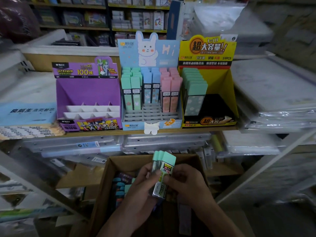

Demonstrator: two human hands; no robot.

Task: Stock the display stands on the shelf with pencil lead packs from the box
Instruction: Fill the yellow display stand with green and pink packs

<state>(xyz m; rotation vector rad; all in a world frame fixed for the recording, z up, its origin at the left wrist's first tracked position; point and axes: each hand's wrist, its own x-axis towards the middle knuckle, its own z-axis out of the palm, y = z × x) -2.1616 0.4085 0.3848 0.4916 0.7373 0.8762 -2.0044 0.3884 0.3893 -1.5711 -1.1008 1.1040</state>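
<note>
Over the open cardboard box (pixel 106 182), both hands hold a small stack of green-capped lead packs (pixel 163 170). My left hand (pixel 140 189) grips the stack from the left, thumb across its front. My right hand (pixel 186 182) pinches its lower right side. On the shelf above stand three display stands: a purple one (pixel 87 93) with bare white slots, a blue rabbit one (pixel 150 93) partly filled with green, blue and pink packs, and a yellow one (pixel 220 79) with a row of green packs on its left side.
More packs lie in the box (pixel 119 185) left of my hands. Plastic-wrapped paper goods (pixel 273 93) flank the stands on the wooden shelf (pixel 119 132). Clear cases (pixel 77 146) fill the shelf below. Further shelves of stationery stand behind.
</note>
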